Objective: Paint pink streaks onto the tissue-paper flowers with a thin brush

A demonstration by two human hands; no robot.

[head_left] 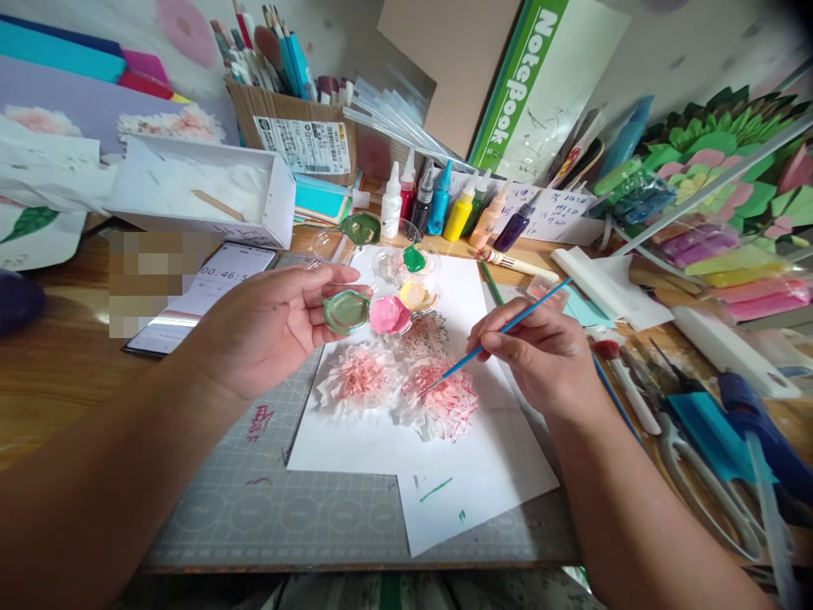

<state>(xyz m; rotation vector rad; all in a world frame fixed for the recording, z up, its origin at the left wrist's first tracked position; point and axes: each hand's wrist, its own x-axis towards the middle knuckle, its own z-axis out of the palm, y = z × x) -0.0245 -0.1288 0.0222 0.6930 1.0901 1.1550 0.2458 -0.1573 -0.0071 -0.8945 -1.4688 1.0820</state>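
My left hand (289,313) is closed on the edge of a clear paint palette (389,315), with wells of olive green, pink, cream and bright green. A thin blue paintbrush (508,329) is pinched in my right hand (537,352). The brush tip points down and left, at the pink-edged ruffled paper flower (445,402); whether it touches is hard to tell. Beside it lies a white paper flower with a pink centre (361,381). Behind these, a flower with darker speckled edges (419,336) is partly hidden by the palette. White paper sheets (356,449) lie under the flowers.
A grey cutting mat (267,508) covers the table's front. Several paint bottles (461,207) stand along the back. A phone (219,292) lies left, near a white box (203,186). Scissors (705,491) and other tools lie right. A notebook (514,93) leans at the back.
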